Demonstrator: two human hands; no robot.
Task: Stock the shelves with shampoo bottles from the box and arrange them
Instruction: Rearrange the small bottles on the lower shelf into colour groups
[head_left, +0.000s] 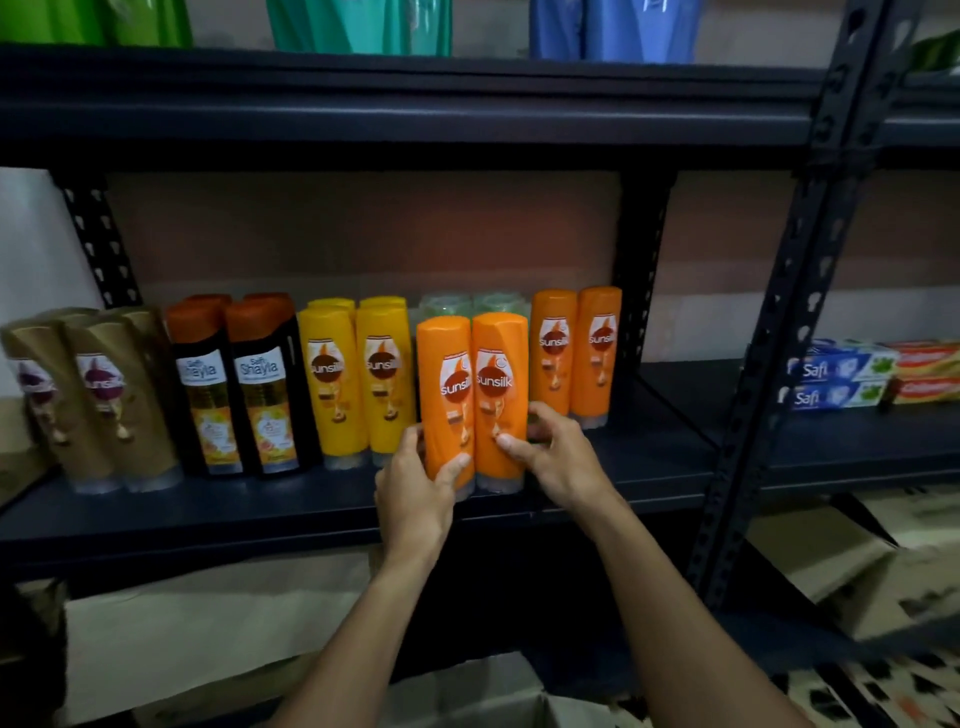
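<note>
Two orange shampoo bottles (447, 395) stand touching at the shelf (208, 514) front, left hand (415, 486) and right hand (558, 457) fingers wrapped round one each, apparently squaring them, labels outward.

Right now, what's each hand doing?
Left hand: grips the front-left orange bottle.
Right hand: grips the front-right orange bottle.

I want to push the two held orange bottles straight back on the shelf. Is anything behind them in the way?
Yes. Two pale green bottles stand directly behind the orange bottles that the left hand and right hand hold, blocking the way back.
</note>
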